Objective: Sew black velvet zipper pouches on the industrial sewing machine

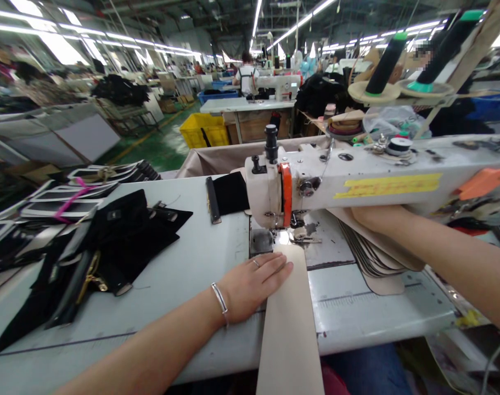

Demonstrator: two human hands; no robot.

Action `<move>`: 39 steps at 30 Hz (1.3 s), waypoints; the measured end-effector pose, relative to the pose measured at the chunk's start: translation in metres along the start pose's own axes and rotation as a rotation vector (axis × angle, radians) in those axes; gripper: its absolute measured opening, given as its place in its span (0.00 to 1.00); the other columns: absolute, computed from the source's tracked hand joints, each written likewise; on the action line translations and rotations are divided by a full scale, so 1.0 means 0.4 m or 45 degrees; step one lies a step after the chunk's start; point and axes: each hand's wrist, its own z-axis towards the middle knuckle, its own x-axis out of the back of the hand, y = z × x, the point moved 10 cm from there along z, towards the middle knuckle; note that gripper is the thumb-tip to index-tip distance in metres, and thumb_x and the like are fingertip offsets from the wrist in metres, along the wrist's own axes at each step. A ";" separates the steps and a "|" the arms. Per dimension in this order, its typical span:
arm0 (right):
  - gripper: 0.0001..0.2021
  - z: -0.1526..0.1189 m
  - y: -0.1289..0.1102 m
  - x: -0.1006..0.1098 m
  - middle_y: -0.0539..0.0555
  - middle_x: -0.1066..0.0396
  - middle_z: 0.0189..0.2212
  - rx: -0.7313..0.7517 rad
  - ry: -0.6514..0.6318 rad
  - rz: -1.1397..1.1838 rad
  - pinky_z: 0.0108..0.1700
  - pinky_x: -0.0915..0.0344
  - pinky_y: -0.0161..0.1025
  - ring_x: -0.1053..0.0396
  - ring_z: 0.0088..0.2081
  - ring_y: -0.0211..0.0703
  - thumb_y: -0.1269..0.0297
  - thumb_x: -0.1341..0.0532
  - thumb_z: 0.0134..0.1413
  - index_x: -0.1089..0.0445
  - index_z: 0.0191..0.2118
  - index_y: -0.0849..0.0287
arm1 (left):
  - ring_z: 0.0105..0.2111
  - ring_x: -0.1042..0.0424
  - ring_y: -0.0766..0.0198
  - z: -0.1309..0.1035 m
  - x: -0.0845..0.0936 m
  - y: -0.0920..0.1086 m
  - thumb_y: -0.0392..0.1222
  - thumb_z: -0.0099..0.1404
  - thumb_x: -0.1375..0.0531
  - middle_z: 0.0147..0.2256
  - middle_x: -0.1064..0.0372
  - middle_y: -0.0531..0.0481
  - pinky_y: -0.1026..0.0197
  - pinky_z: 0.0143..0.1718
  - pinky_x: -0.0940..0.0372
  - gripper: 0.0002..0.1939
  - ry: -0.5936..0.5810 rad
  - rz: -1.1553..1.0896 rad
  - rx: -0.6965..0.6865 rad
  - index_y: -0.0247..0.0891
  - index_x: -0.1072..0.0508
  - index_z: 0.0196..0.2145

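My left hand [253, 285] lies flat on a long beige panel [293, 329], its fingers stretched out. The panel's rounded far end sits by the needle area of a white sewing machine [381, 178], and its near end hangs past the table's front edge. Under the machine's arm reaches my right hand [363, 218], above a stack of similar beige panels [377, 258]. Its fingers are hidden behind the machine, so I cannot see what they hold. A black fabric piece with a zipper [229, 195] lies left of the machine head.
Black fabric pieces with zippers [122, 236] are heaped on the table's left. Beyond them lie bundles tied with a pink band [72, 200]. Black thread cones [385, 66] stand behind the machine. Past the table is a yellow crate [204, 129], and people work farther back.
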 end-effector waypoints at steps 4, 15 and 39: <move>0.27 -0.021 -0.034 -0.046 0.65 0.31 0.60 0.197 -0.104 -0.288 0.66 0.45 0.67 0.40 0.65 0.68 0.58 0.42 0.60 0.33 0.62 0.63 | 0.66 0.41 0.46 0.002 -0.003 0.002 0.28 0.71 0.50 0.63 0.38 0.34 0.47 0.64 0.36 0.33 -0.016 0.024 -0.014 0.31 0.54 0.70; 0.26 -0.313 -0.278 -0.093 0.59 0.31 0.61 0.740 -0.134 -0.360 0.61 0.33 0.51 0.33 0.60 0.52 0.75 0.49 0.61 0.35 0.64 0.59 | 0.56 0.33 0.47 -0.011 0.023 0.008 0.30 0.71 0.48 0.53 0.31 0.33 0.46 0.58 0.31 0.24 0.003 0.104 0.087 0.26 0.39 0.63; 0.22 -0.273 -0.272 -0.236 0.57 0.31 0.61 0.761 -0.148 0.014 0.54 0.34 0.50 0.32 0.56 0.50 0.77 0.49 0.67 0.32 0.62 0.55 | 0.64 0.36 0.55 -0.036 0.040 -0.127 0.40 0.75 0.42 0.63 0.35 0.44 0.48 0.66 0.37 0.15 0.185 -0.437 0.343 0.43 0.25 0.56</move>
